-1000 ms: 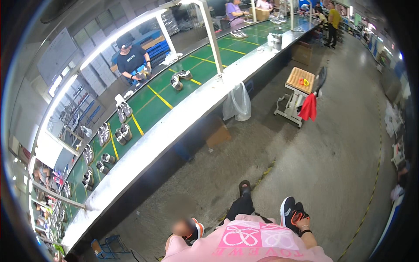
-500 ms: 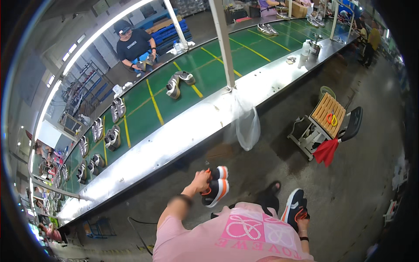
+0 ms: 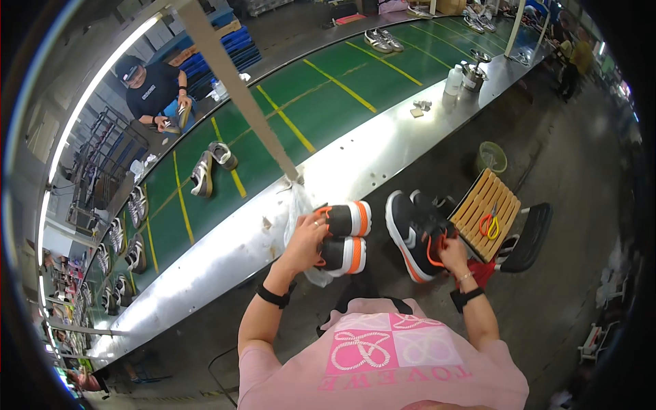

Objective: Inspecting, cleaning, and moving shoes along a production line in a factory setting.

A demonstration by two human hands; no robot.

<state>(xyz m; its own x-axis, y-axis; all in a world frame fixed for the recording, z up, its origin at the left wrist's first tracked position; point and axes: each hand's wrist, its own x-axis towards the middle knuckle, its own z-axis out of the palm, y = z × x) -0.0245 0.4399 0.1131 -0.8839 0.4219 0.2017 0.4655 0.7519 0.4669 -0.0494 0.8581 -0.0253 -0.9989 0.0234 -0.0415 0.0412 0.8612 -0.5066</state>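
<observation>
My left hand (image 3: 305, 240) is closed on a pair of black sneakers (image 3: 342, 255) with white and orange soles, their heels pointing right. It grips them by the openings, in front of the metal ledge. A second pair of black sneakers (image 3: 412, 231), with orange laces and white soles, hangs from my right hand (image 3: 452, 253), whose fingers are closed at the shoe openings. The two pairs are held apart in front of my chest. Part of the right pair's far shoe is hidden behind the near one.
Several grey shoes (image 3: 202, 175) ride the green conveyor (image 3: 273, 109). A metal ledge (image 3: 355, 154) with a post and a plastic bag borders it. A white bottle (image 3: 454, 80) and a metal pot stand there. To the right is a slatted seat (image 3: 478, 205) with scissors (image 3: 489, 225). A person (image 3: 154, 92) handles shoes across the belt.
Both hands have risen with their sneakers toward the middle, the right one from low beside my body. I have come closer to the ledge and the slatted seat.
</observation>
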